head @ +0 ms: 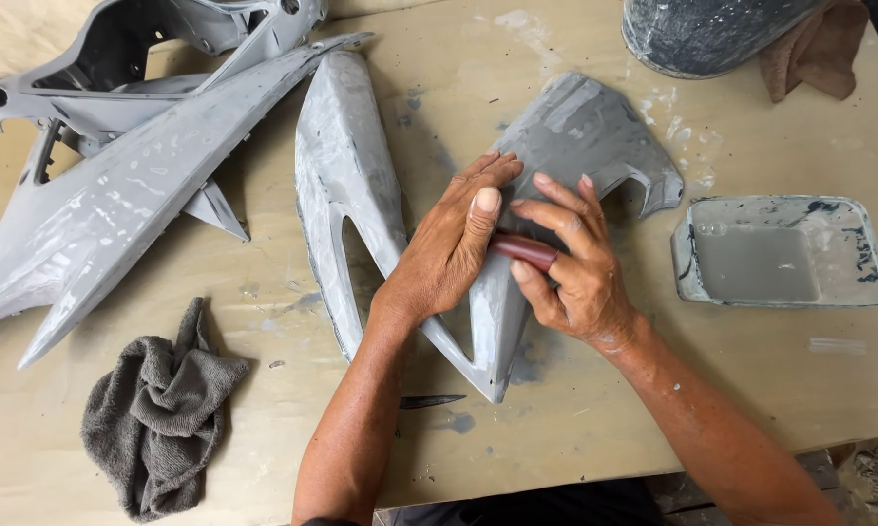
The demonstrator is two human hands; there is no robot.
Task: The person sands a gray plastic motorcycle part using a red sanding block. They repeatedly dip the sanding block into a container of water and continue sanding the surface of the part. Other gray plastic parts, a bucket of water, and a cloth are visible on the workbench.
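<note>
Here grey panel (566,136) under both hands; right hand (580,268) grips reddish block (523,250).

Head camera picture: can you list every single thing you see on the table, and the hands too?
Grey fairing panel: one, grey, V-shaped, table centre, under both hands.
Long fairing panel: one, grey, pointed, left side.
Frame-like body part: one, grey, top left corner.
Grey rag: one, dark grey, crumpled, lower left.
Plastic tray: one, pale with grey liquid, right side.
Round dark object: one, grey-black, top right edge, partly cut off.
Brown cloth: one, beside the round object.
Table: one, tan wood.
Reddish-brown sanding piece: one, between the hands.
Left hand: pressing the centre panel.
Right hand: gripping the sanding piece.
</note>
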